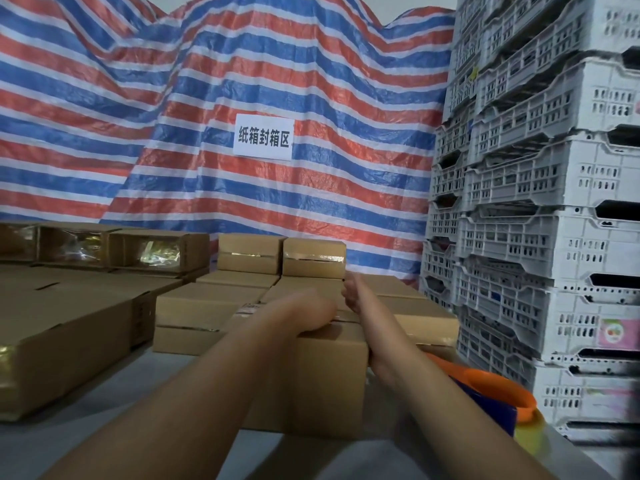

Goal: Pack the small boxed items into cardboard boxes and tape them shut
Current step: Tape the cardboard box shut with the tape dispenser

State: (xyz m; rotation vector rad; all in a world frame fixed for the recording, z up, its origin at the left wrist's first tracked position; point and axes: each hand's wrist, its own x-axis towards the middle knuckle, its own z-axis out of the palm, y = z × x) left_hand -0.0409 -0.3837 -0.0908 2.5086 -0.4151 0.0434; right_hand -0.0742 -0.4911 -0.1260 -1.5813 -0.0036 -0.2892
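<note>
Sealing step: judging by the hands, the closed brown cardboard box (322, 368) nearest the camera is being pressed or smoothed along its top, probably at the taped seam.
Box position: on the pale grey surface (114, 403), just in front of a row of similar plain cardboard boxes (207, 317); more taped boxes (313, 258) are stacked behind.
Left hand (311, 313): lies over the far top edge of the box; its fingers drop behind that edge, so I cannot tell whether they are straight or curled.
Right hand (353, 292): reaches beyond the far right corner of the box, blurred; fingers look bunched together, but whether they pinch tape or anything else cannot be told.
Tape tool: an orange-and-blue tape dispenser with a yellowish roll (498, 400) rests on the surface just right of the box, under the right forearm, untouched.
Next move: likely calls for rubbing the tape flat, then shifting this box to the finished stacks.
Backdrop: red, white and blue striped tarpaulin (242, 81) with a white paper sign (264, 137); stacked white plastic crates (540, 209) at right.
</note>
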